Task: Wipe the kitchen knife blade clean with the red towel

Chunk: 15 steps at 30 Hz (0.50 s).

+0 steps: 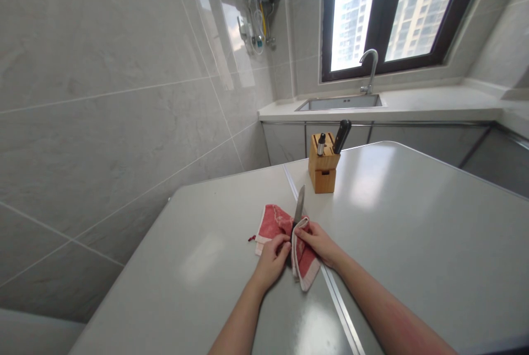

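A kitchen knife [300,204] points away from me, its blade sticking out beyond a red towel with a pale border [274,221]. My left hand [273,258] is closed at the knife's dark handle, which its fingers and the towel partly cover. On the other side, my right hand [320,242] pinches a fold of the towel near the base of the blade. One part of the cloth spreads out to the left, and another hangs down below my right hand.
A wooden knife block [324,170] stands beyond the knife, holding a black-handled knife [341,136] and a smaller dark-topped tool [321,144]. A metal strip [341,302] crosses the pale table [413,222]. Behind are a sink [343,102] and a faucet [372,71].
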Motion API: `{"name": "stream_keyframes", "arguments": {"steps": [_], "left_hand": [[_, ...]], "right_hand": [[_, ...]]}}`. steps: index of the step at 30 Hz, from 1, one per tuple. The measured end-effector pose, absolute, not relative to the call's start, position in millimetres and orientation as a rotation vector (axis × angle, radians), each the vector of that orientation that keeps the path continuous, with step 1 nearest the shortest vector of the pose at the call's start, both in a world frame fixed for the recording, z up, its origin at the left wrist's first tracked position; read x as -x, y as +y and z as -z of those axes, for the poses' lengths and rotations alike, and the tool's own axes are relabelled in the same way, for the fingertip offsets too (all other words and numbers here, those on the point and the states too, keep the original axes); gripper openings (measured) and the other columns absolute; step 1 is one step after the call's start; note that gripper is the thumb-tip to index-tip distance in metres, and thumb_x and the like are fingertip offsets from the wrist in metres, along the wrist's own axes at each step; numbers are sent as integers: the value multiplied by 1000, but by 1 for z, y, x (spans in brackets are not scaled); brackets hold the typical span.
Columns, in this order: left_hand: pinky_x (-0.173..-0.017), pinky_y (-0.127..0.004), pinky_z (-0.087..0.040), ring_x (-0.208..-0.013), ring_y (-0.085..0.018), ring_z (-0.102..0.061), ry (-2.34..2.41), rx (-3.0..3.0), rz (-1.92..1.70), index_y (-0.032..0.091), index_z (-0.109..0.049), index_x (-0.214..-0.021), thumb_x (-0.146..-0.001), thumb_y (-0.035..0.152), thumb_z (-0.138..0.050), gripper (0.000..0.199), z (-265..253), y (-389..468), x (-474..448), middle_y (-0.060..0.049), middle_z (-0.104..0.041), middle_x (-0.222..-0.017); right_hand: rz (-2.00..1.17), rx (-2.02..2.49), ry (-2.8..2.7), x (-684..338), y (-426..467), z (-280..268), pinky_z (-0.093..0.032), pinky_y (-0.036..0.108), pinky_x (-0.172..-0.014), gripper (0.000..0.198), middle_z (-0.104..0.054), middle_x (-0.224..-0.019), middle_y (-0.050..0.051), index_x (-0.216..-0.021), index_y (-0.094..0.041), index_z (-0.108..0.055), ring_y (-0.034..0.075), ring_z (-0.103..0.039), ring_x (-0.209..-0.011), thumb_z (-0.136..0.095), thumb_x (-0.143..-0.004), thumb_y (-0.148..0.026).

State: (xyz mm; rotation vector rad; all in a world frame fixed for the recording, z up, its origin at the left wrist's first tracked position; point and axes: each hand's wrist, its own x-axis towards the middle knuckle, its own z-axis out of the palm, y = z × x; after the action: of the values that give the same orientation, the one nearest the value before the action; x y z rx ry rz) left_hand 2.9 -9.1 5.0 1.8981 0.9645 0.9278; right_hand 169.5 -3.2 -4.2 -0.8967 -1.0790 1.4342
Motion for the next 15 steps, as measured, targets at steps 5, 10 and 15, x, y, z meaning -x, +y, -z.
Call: {"name": "stream_keyframes", "arguments": {"steps": [5, 10, 15], "left_hand": [[-58, -23, -37, -62, -14, -48, 958, -1869, -928, 16, -59, -93, -86, 36, -47, 25, -5, -10, -4, 0, -55, -69], [-49, -20, -29, -51, -9, -37, 957, -1830, -886, 15, -58, -94, -81, 38, -56, 27, -4, -11, -4, 5, -44, -60], [-52, -20, -30, -55, -10, -39, 989, -1834, -910, 14, -61, -92, -80, 39, -57, 28, -7, -11, -4, 3, -48, -62]], "right_hand": [[-1443, 871, -905, -169, -3, 0, -47, 32, -74, 31, -67, -78, 3, -87, -17, -60, 18, -61, -73, -68, -71, -42], [-1433, 814, -822, -170, -2, -4, -48, 37, -78, 36, -70, -83, 7, -91, -16, -61, 21, -63, -75, -67, -71, -45], [-1435, 795, -854, -170, -2, -3, -47, 36, -81, 32, -70, -89, 7, -95, -17, -61, 20, -64, -78, -66, -73, -40]]}}
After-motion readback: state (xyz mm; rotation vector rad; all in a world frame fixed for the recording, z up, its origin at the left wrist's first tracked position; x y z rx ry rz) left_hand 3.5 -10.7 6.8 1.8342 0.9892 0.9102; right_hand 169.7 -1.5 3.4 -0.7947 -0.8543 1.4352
